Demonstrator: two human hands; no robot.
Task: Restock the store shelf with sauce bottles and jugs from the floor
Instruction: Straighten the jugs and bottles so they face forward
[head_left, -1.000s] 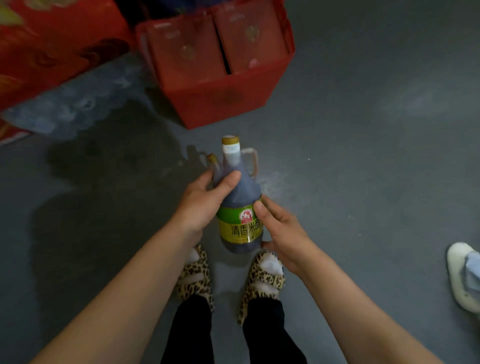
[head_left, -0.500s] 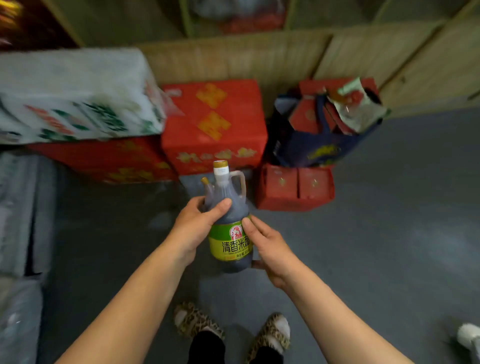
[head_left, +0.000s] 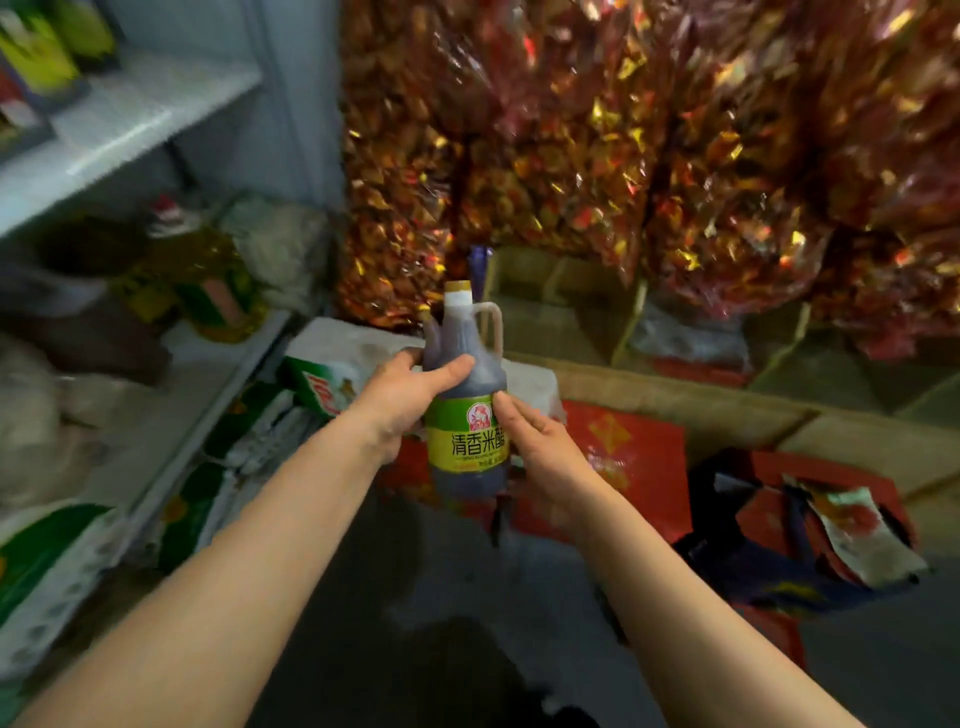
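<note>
Two hands are holding a dark vinegar jug upright in a store aisle.

The left hand (head_left: 402, 397) is gripping the jug (head_left: 467, 395) at its shoulder; the right hand (head_left: 540, 447) is pinching its green-yellow label reading "清香米醋". Left of the jug, a white shelf (head_left: 171, 410) is carrying blurred bottles and bags. Behind the jug, red-gold foil packets (head_left: 649, 156) are hanging above cardboard boxes (head_left: 675, 400).

foil-wrapped bags (head_left: 649, 156) hanging | red boxes (head_left: 631, 457) below | dark bag (head_left: 737, 566) right
</note>
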